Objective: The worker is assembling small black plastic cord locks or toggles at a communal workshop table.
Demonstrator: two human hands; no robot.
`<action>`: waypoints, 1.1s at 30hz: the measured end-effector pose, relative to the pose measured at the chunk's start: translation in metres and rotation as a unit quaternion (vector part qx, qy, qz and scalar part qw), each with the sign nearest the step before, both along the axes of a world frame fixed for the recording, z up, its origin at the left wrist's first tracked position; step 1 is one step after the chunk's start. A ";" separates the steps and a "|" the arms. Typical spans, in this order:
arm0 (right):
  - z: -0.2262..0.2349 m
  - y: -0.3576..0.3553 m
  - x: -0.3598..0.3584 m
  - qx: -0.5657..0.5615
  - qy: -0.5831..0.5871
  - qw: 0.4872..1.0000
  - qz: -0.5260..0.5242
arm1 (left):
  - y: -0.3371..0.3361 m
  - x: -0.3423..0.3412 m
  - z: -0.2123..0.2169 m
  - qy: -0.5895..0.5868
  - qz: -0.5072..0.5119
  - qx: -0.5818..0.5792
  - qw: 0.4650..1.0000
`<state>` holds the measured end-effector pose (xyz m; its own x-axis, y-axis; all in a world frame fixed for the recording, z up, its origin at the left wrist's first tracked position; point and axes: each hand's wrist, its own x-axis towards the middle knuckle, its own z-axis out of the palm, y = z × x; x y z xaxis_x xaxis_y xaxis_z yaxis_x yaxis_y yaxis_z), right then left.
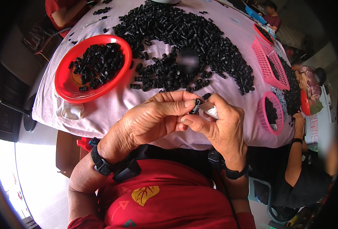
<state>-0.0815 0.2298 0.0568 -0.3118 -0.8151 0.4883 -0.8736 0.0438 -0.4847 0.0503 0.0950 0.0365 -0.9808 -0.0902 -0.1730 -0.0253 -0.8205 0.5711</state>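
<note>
Above the near edge of the table, my left hand [148,118] pinches a small black plastic part [195,107] between thumb and fingertips. Close against it, my right hand [228,126] is closed on a thin, flat blade-like piece [206,107] with a whitish wrapping at its back. The blade's tip appears to meet the part, though the fingers hide the exact contact. Just beyond my hands, a big heap of similar black parts [169,26] spreads over the pink cloth [153,133]. Among the nearer loose parts sits a round dark disc [187,60].
A red plate [64,87] at the left holds more black parts. Along the right stand a pink rectangular basket [261,51] and a pink round basket [263,118]. A co-worker's hand [299,122] works at the right; other people sit at the far left and far right.
</note>
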 end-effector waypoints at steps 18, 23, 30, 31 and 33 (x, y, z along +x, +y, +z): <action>0.001 0.000 0.002 0.005 -0.003 1.000 -0.003 | 0.000 0.000 -0.001 -0.002 0.005 0.000 1.000; 0.001 0.000 0.002 0.006 -0.006 1.000 -0.003 | -0.001 0.000 -0.003 0.003 0.004 0.002 1.000; 0.003 0.000 0.003 0.019 0.005 1.000 -0.010 | 0.000 0.001 -0.002 0.008 0.002 -0.001 1.000; 0.003 0.000 0.003 0.020 0.006 1.000 -0.010 | 0.000 0.001 -0.002 0.008 0.002 -0.001 1.000; 0.004 0.000 0.003 0.013 0.012 1.000 -0.010 | 0.000 0.001 0.000 0.001 0.008 -0.004 1.000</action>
<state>-0.0786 0.2300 0.0603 -0.3170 -0.8210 0.4748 -0.8838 0.0740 -0.4619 0.0514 0.0951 0.0362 -0.9796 -0.1079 -0.1694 -0.0100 -0.8163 0.5776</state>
